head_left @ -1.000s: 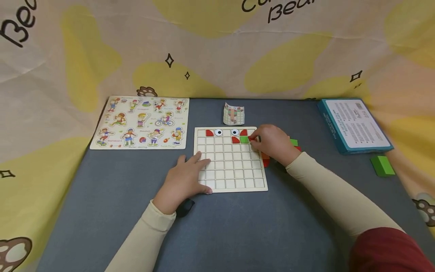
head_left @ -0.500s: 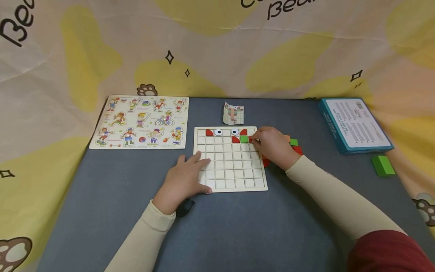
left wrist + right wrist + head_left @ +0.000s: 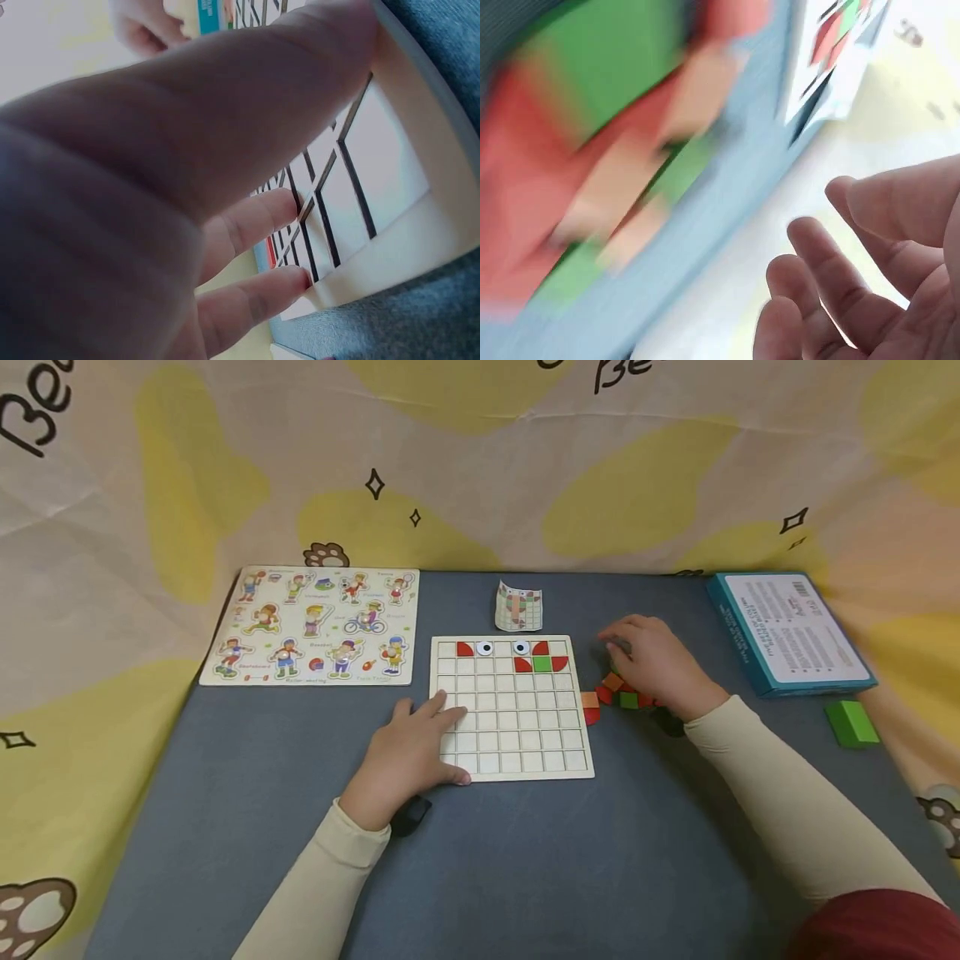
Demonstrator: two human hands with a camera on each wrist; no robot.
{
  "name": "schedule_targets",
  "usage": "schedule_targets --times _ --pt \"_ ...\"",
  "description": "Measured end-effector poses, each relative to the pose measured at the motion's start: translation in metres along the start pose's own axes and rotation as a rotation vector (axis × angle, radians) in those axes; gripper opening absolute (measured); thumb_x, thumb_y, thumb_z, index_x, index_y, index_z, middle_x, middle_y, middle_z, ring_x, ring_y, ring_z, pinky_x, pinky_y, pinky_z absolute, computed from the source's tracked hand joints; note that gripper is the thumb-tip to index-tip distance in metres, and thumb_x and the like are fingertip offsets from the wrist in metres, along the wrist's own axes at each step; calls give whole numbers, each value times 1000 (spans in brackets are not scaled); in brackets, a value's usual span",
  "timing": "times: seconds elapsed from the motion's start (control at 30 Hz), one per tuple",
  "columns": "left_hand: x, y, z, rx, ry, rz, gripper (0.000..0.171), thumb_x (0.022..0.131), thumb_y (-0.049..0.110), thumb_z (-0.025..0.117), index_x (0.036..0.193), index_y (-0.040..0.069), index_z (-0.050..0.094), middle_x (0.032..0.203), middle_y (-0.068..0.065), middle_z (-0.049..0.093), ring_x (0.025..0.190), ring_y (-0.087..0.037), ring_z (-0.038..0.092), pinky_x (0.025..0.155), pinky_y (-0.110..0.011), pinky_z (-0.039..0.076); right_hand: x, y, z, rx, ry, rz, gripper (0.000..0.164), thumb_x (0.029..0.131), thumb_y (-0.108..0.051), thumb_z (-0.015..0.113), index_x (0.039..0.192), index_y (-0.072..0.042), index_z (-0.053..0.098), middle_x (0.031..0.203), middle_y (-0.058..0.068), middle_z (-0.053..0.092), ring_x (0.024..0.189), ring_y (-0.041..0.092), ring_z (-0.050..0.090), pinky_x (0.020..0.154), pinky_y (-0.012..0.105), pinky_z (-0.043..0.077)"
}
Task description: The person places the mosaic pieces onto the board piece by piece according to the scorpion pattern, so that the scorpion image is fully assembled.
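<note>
My left hand [image 3: 408, 752] rests on the left side of a pale grid board [image 3: 517, 760], fingers spread over its cells and thumb along the near edge. In the board's top rows sit red quarter-round tiles [image 3: 465, 649], two eye tiles [image 3: 521, 647] and a green square tile [image 3: 542, 664]. My right hand [image 3: 663, 664] hovers over a pile of loose red, green and orange tiles [image 3: 628, 700] right of the board. In the right wrist view its fingers [image 3: 840, 292] are loosely bent with nothing between them, and the tiles [image 3: 615, 180] look blurred.
A small pattern card [image 3: 518, 608] stands behind the board. A puzzle board with figures [image 3: 311, 627] lies at the back left. On the right are a teal box [image 3: 795, 627] and a green block [image 3: 852, 724]. A patterned cloth [image 3: 480, 468] hangs behind the table.
My right hand has let go of a red quarter-round tile, which now sits beside the green square, and has moved right over the loose tiles. My left hand stays on the board.
</note>
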State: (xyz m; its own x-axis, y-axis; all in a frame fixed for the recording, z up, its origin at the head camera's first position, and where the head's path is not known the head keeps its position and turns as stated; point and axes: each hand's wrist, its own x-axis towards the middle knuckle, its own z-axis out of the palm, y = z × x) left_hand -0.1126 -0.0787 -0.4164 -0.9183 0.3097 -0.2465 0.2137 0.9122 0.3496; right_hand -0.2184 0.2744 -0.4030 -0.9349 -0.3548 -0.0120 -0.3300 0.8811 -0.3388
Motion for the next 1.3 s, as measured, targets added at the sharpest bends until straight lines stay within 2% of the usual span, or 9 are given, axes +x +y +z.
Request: schedule_targets --times 0.13,0.23,0.33,0.43,0.6,0.9,1.0,1.13,1.3 --pt "0 2 -1 0 -1 1 95 71 48 98 153 19 59 167 -13 40 134 -44 43 75 -55 57 -25 31 -10 -55 -28 65 30 103 -12 65 128 2 73 129 27 67 124 48 53 109 64 39" --pt "1 3 -1 -2 -6 -3 95 72 47 98 154 20 59 168 -13 39 135 -44 42 77 -57 57 -41 53 -8 -77 -39 40 29 100 -9 67 126 3 74 128 28 68 119 48 57 104 65 44" --pt "2 2 -1 1 -8 -3 96 72 48 98 154 20 59 168 -13 39 136 -45 42 78 -58 57 -49 67 -4 -87 -43 -5 31 97 -2 66 127 3 73 132 28 65 121 49 56 105 65 44" --pt "2 1 0 2 -11 -4 96 72 49 98 154 20 58 168 -13 38 138 -45 41 79 -58 57 -52 73 -3 -139 -50 -21 34 96 -1 67 129 3 72 135 28 63 124 50 54 106 65 43" --pt "2 2 0 4 -10 1 96 72 48 98 154 20 58 168 -13 39 139 -46 40 80 -59 57 -54 79 -4 -228 -22 -34 32 95 -5 74 126 2 75 128 26 69 116 46 57 100 61 48" --pt "2 0 0 7 -11 2 96 72 48 98 155 19 58 168 -14 38 137 -46 41 79 -58 57 -44 97 -7 -163 -1 -8 25 96 -5 75 120 6 75 116 27 72 109 45 64 96 62 49" --pt "3 -1 0 3 -13 -6 96 72 48 98 155 19 58 168 -14 38 137 -45 41 80 -58 57 -32 83 -11 -117 17 15 25 98 -8 74 119 4 76 115 26 72 108 43 64 95 62 50" --pt "3 -1 0 -1 -15 -14 96 72 48 98 155 20 58 169 -13 38 139 -45 40 81 -59 56 -8 36 -9 -42 30 20 25 99 -13 73 119 -1 78 120 21 73 113 41 60 100 59 49" --pt "4 0 0 3 -22 -12 97 72 49 98 155 22 57 169 -12 37 140 -45 39 81 -58 56 23 -31 8 -32 29 -146 21 96 -14 75 115 -6 81 117 13 76 111 35 63 95 51 53"
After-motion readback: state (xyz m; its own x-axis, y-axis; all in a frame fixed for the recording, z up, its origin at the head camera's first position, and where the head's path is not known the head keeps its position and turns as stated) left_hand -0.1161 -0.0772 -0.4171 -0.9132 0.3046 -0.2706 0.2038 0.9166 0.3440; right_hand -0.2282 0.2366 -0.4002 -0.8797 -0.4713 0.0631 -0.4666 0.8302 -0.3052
